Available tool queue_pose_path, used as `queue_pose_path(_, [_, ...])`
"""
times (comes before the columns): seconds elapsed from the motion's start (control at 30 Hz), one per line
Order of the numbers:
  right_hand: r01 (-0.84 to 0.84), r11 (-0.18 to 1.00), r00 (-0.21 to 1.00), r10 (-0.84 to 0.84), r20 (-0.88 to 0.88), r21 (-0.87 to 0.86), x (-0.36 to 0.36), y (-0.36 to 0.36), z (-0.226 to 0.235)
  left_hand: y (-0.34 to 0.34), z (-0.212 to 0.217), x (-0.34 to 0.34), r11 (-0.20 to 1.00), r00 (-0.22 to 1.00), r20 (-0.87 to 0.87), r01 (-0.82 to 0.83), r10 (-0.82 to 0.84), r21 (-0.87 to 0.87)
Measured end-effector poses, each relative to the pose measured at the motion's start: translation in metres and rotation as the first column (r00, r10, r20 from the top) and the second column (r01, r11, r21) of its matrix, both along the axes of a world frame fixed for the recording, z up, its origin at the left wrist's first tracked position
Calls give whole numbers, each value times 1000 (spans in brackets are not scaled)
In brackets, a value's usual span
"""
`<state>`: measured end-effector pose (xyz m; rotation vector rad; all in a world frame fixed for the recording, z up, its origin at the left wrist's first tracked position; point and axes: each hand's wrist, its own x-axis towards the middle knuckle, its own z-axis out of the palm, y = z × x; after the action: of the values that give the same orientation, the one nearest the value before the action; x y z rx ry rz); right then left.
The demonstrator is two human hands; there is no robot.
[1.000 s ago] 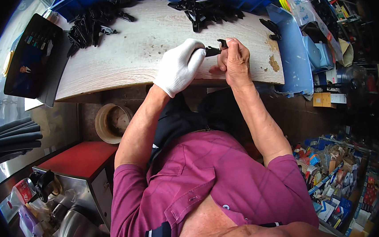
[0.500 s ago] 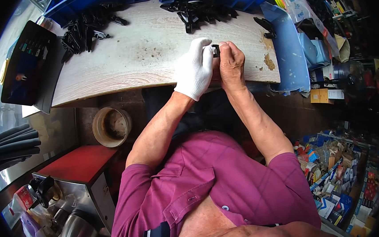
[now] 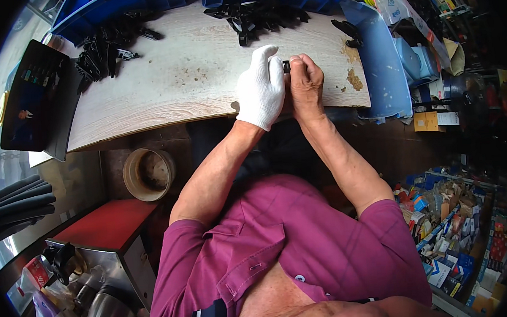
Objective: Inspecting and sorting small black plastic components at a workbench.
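Left pile (image 3: 102, 48) of black parts unmoved on bench (image 3: 159, 94). Left hand (image 3: 261, 86), white-gloved, has slid in from a second ago; fingers now curled tight around small black part (image 3: 286, 66). Right hand (image 3: 306, 83) closed up against it, fingertips pinching same part. Hands pressed together above bench: pressing or fitting looks underway. Second pile (image 3: 257, 15) and blue bin (image 3: 377, 59) untouched.

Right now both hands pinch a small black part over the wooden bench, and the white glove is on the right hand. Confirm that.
Not quite: the head view shows the white glove on the left hand; the right hand is bare. Both do pinch the small black part over the wooden bench.
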<state>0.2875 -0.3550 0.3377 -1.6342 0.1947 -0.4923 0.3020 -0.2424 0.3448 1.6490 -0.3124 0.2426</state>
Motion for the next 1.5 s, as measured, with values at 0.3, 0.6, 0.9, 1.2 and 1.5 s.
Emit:
queue_pose_path(0.3, [-49, 986, 999, 45, 25, 161, 1, -6, 1, 14, 3, 7, 987, 991, 35, 124, -129, 106])
queue_pose_path(0.6, [332, 907, 916, -246, -316, 258, 38, -80, 29, 31, -14, 85, 697, 910, 388, -375, 150, 611])
queue_pose_path(0.9, [702, 709, 694, -664, -278, 61, 72, -188, 24, 26, -16, 84, 681, 911, 392, -371, 132, 631])
queue_pose_path(1.2, [287, 955, 839, -290, -460, -77, 88, -191, 27, 32, -7, 76, 850, 941, 315, -265, 125, 455])
queue_pose_path(1.5, [578, 815, 715, -487, -502, 33, 110, -208, 24, 31, -9, 77, 883, 947, 252, -284, 198, 373])
